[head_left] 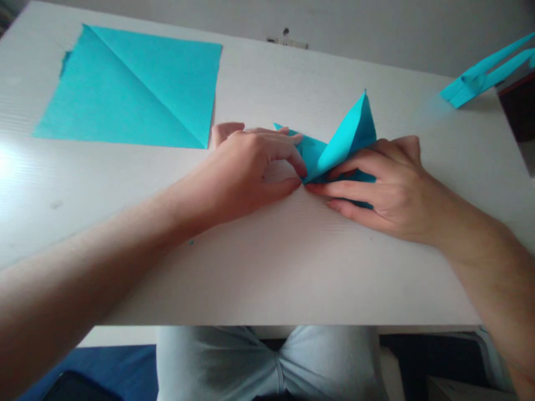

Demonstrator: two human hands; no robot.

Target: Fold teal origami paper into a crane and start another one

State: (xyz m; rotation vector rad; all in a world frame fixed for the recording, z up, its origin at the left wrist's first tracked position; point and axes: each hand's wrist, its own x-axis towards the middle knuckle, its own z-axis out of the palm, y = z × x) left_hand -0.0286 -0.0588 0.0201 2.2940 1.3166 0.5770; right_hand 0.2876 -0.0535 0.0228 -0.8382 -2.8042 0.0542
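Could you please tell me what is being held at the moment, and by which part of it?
The folded teal origami paper is held by the left hand at its left flap, and by the right hand at its lower right edge.

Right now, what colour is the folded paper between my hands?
The folded paper is turquoise and plain, with no pattern; the head view shows it best.

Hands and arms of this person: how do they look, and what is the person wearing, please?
The left hand and right hand are bare, with no gloves, rings or watch visible. The left forearm and right forearm show no sleeves. Pale grey trousers cover the lap.
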